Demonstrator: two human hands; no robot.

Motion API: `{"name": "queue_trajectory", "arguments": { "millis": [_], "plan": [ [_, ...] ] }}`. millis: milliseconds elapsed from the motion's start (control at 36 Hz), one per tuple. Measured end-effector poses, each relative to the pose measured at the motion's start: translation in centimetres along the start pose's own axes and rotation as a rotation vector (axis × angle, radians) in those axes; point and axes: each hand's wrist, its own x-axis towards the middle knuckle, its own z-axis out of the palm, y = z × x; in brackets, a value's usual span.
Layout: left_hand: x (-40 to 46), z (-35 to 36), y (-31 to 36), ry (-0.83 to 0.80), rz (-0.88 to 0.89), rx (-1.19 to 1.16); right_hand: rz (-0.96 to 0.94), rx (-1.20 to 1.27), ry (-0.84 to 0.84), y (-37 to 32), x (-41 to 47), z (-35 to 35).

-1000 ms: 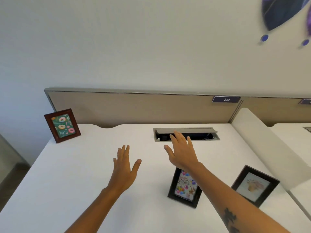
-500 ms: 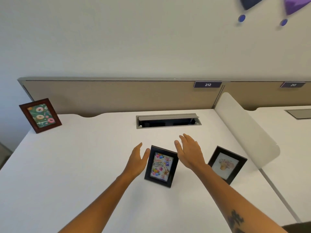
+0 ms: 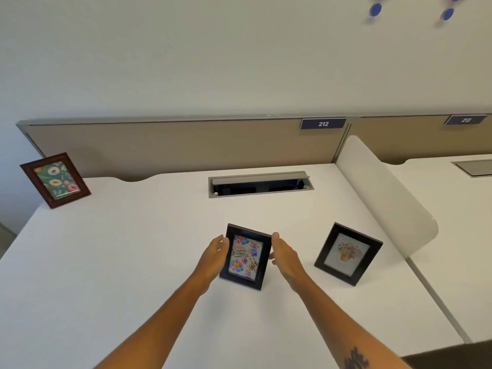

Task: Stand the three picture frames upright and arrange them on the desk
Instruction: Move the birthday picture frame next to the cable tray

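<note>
Three frames stand upright on the white desk [image 3: 133,262]. A black frame with a birthday picture [image 3: 246,257] is in the middle, tilted slightly back. My left hand [image 3: 214,255] touches its left edge and my right hand [image 3: 283,253] its right edge, so both hands hold it by the sides. A second black frame with a pale flower picture [image 3: 348,253] stands to the right, apart from my hands. A brown wooden frame with a doughnut picture [image 3: 55,180] stands at the far left corner near the partition.
An open cable hatch [image 3: 259,183] is set into the desk behind the middle frame. A beige partition [image 3: 173,147] with a 212 label runs along the back. A white rounded divider [image 3: 383,193] borders the right side, with another desk beyond.
Both hands came back from the hatch area and closed in on the sides of the birthday frame, now touching it. The view shifted; the other two frames stayed put.
</note>
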Motion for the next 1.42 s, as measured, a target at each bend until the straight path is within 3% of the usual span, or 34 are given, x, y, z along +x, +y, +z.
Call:
{"name": "queue_trajectory", "arguments": {
  "millis": [250, 583, 1028, 1417],
  "plan": [
    [0.4, 0.4, 0.0, -0.029, 0.013, -0.003, 0.124, 0.29, -0.134, 0.3, 1.0, 1.2],
    [1.3, 0.2, -0.4, -0.03, -0.04, -0.007, 0.177, 0.428, -0.141, 1.2, 1.6, 1.5],
    [1.4, -1.3, -1.0, -0.02, -0.024, -0.066, 0.184, 0.486, -0.134, 0.8, 1.1, 2.6],
    [2.6, -6.2, 0.9, 0.064, -0.005, -0.092, 0.098, 0.444, -0.17, -4.8, 3.3, 5.5]
  ]
}}
